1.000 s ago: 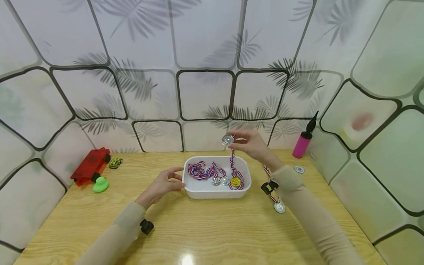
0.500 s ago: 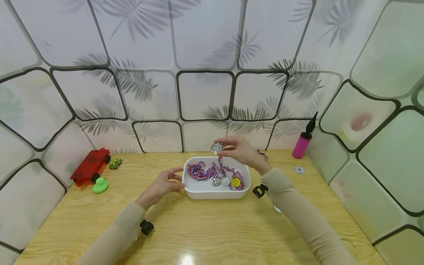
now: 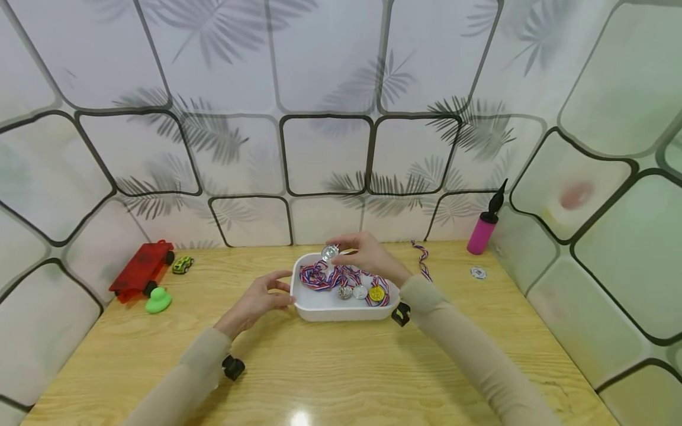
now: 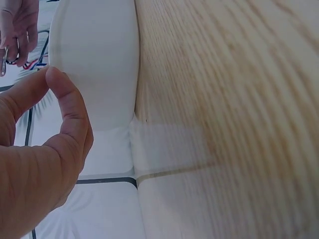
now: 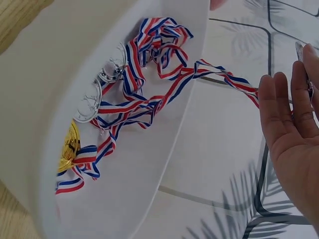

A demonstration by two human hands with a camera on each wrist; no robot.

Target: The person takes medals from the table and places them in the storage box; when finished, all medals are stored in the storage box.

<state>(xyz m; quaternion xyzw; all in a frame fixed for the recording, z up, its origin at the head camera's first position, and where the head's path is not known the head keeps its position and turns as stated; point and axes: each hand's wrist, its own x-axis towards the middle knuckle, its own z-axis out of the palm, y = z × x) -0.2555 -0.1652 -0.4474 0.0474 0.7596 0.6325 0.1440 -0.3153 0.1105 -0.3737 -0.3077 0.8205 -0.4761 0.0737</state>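
One silver medal [image 3: 330, 253] comes first for us, seemingly just above the back rim of the white tub [image 3: 346, 315]. The right hand [image 3: 367, 254] pinches it between thumb and fingers; its striped ribbon [image 5: 227, 74] trails down into the tub. We judge the disc light, stiff and smooth enough to slip, so we would hold it by its edge, near the ribbon. That ribbon looks soft and limp, apt to snag on the tangled ribbons [image 3: 318, 278] inside the tub. Beside these we count two more silver medals [image 3: 360, 291] and a gold medal [image 3: 376, 294]. The left hand [image 3: 256, 303] curls thumb and finger at the tub's left end, holding its rim. Well right of the tub we see a pink pump [image 3: 481, 236].
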